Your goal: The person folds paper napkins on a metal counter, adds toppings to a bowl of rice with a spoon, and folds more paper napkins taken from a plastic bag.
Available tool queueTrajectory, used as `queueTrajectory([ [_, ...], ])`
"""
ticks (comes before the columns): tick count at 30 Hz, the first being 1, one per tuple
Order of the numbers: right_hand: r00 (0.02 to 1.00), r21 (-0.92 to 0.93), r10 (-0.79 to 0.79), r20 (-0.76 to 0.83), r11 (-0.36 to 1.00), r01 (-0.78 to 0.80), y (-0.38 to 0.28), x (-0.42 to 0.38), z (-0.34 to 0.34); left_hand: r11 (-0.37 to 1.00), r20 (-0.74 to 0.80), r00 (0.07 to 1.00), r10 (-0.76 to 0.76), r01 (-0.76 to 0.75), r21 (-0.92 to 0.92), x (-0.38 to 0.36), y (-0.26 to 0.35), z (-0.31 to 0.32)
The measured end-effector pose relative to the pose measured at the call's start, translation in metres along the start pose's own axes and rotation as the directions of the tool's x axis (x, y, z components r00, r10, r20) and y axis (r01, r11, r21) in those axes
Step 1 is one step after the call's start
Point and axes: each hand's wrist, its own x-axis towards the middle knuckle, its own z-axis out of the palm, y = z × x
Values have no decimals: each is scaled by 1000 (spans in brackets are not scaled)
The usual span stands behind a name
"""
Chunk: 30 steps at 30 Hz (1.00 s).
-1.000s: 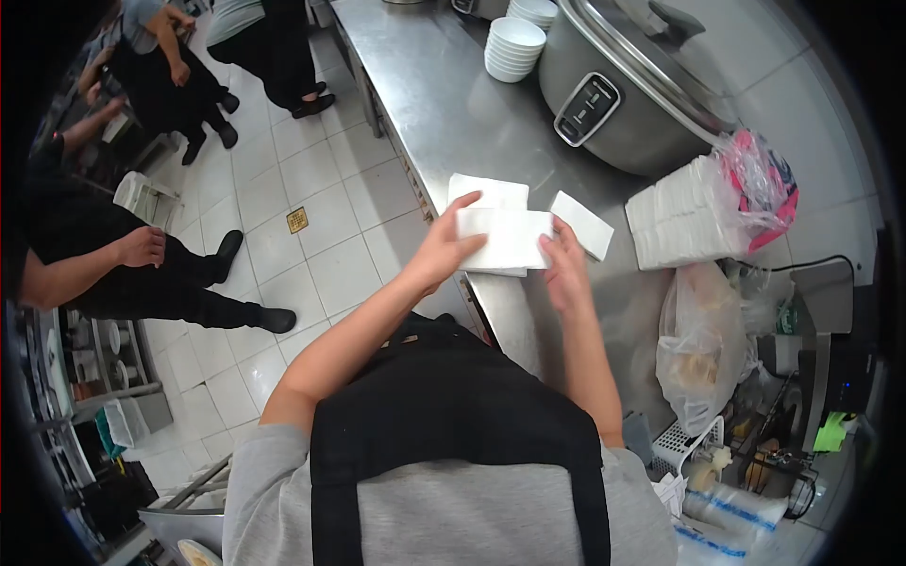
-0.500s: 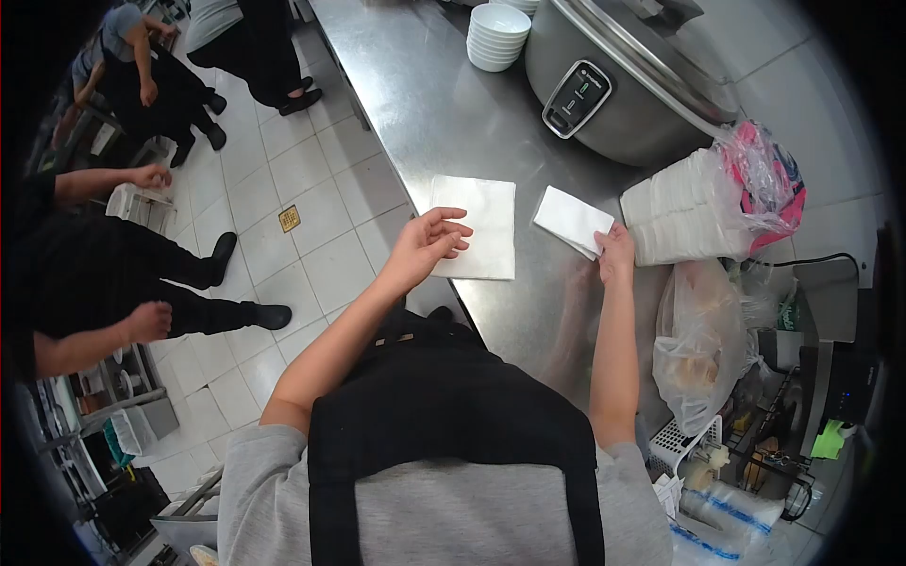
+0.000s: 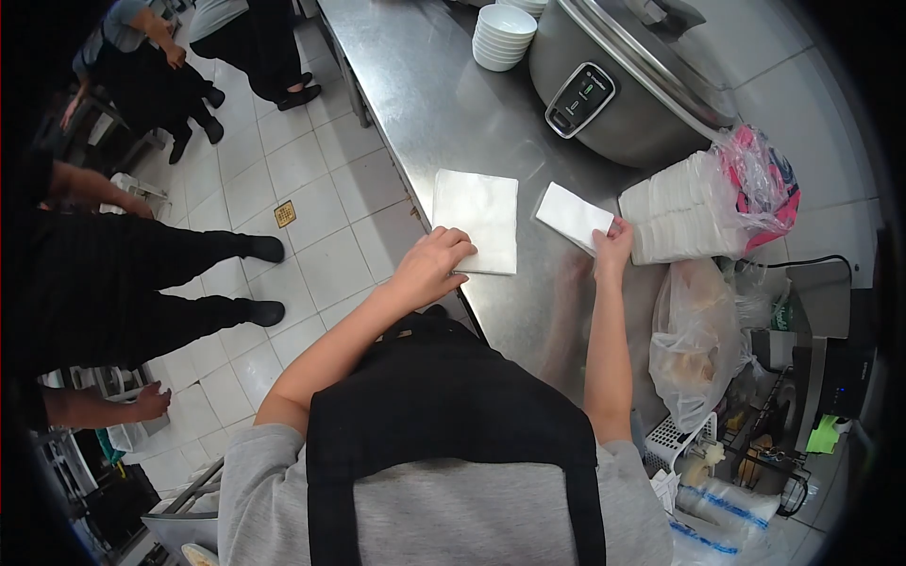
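Note:
Square white paper napkins (image 3: 486, 217) lie flat on the steel counter, close to its left edge. At their near left corner is my left hand (image 3: 432, 266), its fingers curled over the top and the thumb by the near edge. How many layers it grips is hidden. My right hand (image 3: 613, 250) pinches the near right end of a folded white napkin (image 3: 572, 213), which appears to be in several layers. A tall bundle of folded napkins (image 3: 675, 209), partly in clear and pink plastic wrap, stands just right of that hand.
A large grey rice cooker (image 3: 623, 94) and stacked white bowls (image 3: 503, 38) stand farther back on the steel counter (image 3: 406, 75). Plastic bags (image 3: 696, 344) and a white basket (image 3: 678, 441) line the right side. Co-workers' dark-clothed legs (image 3: 203, 283) are at left on the tiled floor.
My left hand has come down from hovering over the flat napkins to their near left corner. My right hand keeps its pinch. The nearest co-worker at left has shifted position.

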Motion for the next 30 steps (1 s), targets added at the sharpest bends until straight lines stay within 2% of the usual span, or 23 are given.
queueTrajectory([
  [1, 996, -117, -88, -19, 989, 86, -1, -1, -1, 1000, -3, 1000, -2, 2, -6, 0, 0, 1],
  [2, 996, -119, -91, -18, 989, 88, -2, -1, -3, 1000, -5, 1000, -1, 1, -7, -1, -1, 2],
  [4, 984, -318, -171, -48, 937, 148, -5, -1, -5, 1000, -29, 1000, 12, -13, -6, -2, -2, 3],
  [11, 984, -430, -175, -28, 891, 146, 5, -3, -8, 1000, -49, 999, 18, -18, -3, -3, -4, 6],
  [13, 833, -691, -553, 3, 601, 402, 10, -7, -7, 998, -48, 998, 48, -46, 41, -3, -5, 6],
  [17, 873, -582, -488, 27, 702, 410, -52, -52, 8, 996, -65, 997, 48, -44, 71, 0, -8, 4],
  [19, 891, -357, -312, 330, 832, 424, -78, -78, 20, 1000, 11, 1000, -5, 5, 2, 4, -9, -3],
  [20, 891, -349, -313, 330, 836, 423, -82, -88, 25, 1000, 13, 1000, -8, 8, 10, 6, -10, -4],
  [22, 607, -148, -477, 635, 697, 702, -87, -103, 34, 999, -5, 1000, 20, -20, -36, 8, -13, -5],
  [23, 606, -146, -479, 634, 696, 703, -90, -109, 39, 999, -6, 1000, 21, -21, -34, 8, -14, -5],
  [25, 421, -38, -527, 739, 590, 806, -92, -118, 46, 998, -35, 998, 43, -44, -39, 8, -15, -4],
  [26, 420, -38, -527, 739, 590, 807, -91, -118, 46, 998, -36, 998, 43, -44, -39, 7, -16, -3],
  [28, 467, -117, -373, 801, 669, 734, -84, -117, 49, 997, -50, 998, 44, -46, -55, 7, -17, -3],
  [30, 454, -105, -363, 814, 677, 728, -78, -111, 48, 996, -91, 994, 62, -68, -64, 6, -17, -1],
])
